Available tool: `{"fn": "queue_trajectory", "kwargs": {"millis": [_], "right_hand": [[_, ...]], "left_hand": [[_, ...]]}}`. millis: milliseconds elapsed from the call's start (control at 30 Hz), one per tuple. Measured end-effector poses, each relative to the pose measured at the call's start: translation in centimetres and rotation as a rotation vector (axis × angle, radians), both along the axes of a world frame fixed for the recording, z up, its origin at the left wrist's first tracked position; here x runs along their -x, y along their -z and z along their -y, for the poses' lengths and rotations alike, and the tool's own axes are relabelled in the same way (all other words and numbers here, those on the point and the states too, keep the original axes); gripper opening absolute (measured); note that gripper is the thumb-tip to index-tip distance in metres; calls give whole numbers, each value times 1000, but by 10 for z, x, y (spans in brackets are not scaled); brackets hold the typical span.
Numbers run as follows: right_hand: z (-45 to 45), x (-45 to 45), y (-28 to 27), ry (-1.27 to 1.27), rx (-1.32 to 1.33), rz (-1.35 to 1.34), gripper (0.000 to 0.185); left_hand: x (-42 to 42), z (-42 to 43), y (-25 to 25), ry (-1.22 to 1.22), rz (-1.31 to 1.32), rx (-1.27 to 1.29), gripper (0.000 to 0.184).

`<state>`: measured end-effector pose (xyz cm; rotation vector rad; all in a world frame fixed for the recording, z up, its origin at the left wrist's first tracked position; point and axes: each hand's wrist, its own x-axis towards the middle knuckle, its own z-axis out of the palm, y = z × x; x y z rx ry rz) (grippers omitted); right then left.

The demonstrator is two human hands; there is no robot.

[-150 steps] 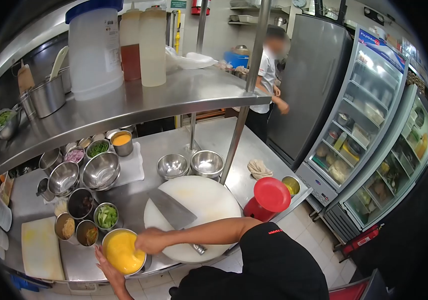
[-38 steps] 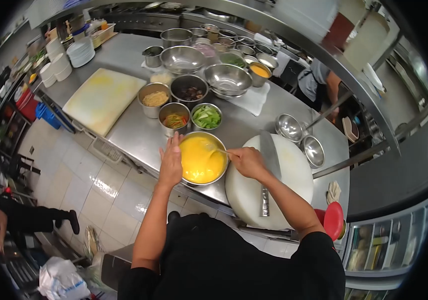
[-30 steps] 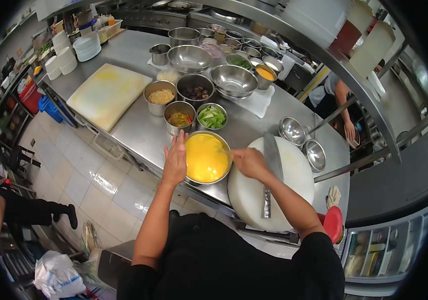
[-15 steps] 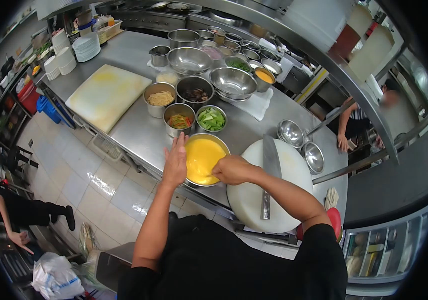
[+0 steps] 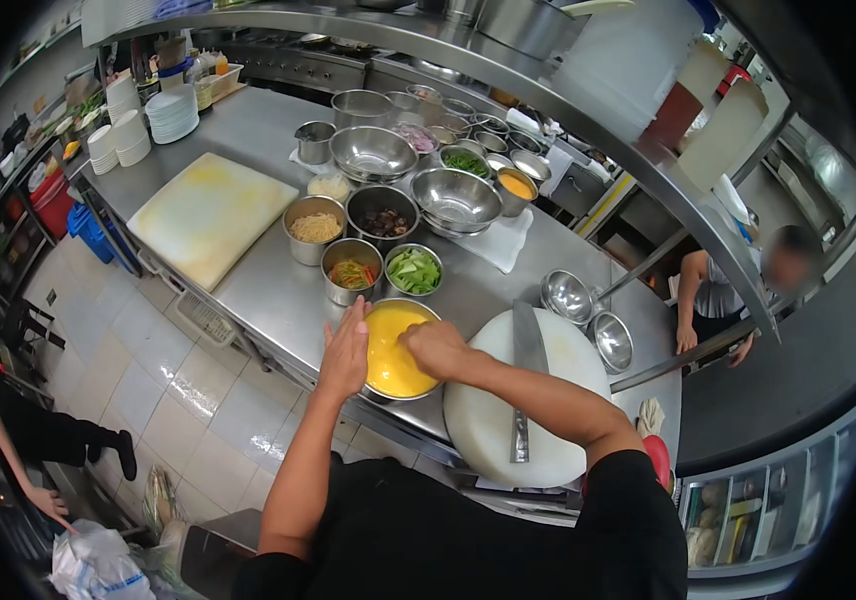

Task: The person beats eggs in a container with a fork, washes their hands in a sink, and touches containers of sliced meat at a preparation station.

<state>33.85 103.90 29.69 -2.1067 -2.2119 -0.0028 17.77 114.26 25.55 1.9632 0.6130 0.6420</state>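
Note:
A round metal bowl (image 5: 400, 397) of yellow liquid, like beaten egg (image 5: 388, 345), stands at the front edge of the steel counter. My left hand (image 5: 347, 352) lies against the bowl's left rim with its fingers stretched out. My right hand (image 5: 435, 350) is over the bowl's right side, fingers curled and dipping toward the liquid. Whatever they grip is hidden. Under my right forearm, a cleaver (image 5: 528, 350) rests on a round white chopping block (image 5: 573, 400). Just behind the bowl are containers of cut green vegetable (image 5: 414, 271) and orange-green shreds (image 5: 353, 273).
Pots of pale strips (image 5: 315, 228) and dark pieces (image 5: 384, 222) stand farther back, near stacked steel bowls (image 5: 456, 200). A rectangular cutting board (image 5: 213, 215) lies left. Two small bowls (image 5: 568, 295) sit beyond the block. A steel shelf (image 5: 508, 75) hangs overhead. A person (image 5: 708, 290) stands at right.
My right hand has moved inward over the yellow liquid, while my left hand stays at the rim. The view has tilted slightly upward. The person at right shows more fully.

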Motion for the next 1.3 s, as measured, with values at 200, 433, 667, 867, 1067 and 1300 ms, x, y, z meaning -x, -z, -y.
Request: {"fn": "queue_trajectory", "kwargs": {"millis": [200, 433, 667, 867, 1067, 1300], "right_hand": [[26, 19, -56, -39, 562, 78, 20], [35, -16, -34, 320, 291, 32, 18], [47, -4, -22, 230, 379, -289, 20], [52, -4, -18, 259, 327, -358, 22], [54, -19, -22, 560, 175, -451, 22], [55, -26, -22, 507, 224, -426, 28]], "left_hand": [[0, 3, 2, -37, 1, -4, 60], [1, 3, 1, -50, 13, 8, 60], [-1, 2, 6, -50, 15, -12, 61], [-2, 1, 5, -48, 20, -7, 61], [-1, 4, 6, -56, 22, -1, 60], [-2, 2, 12, -52, 29, 8, 59]]}}
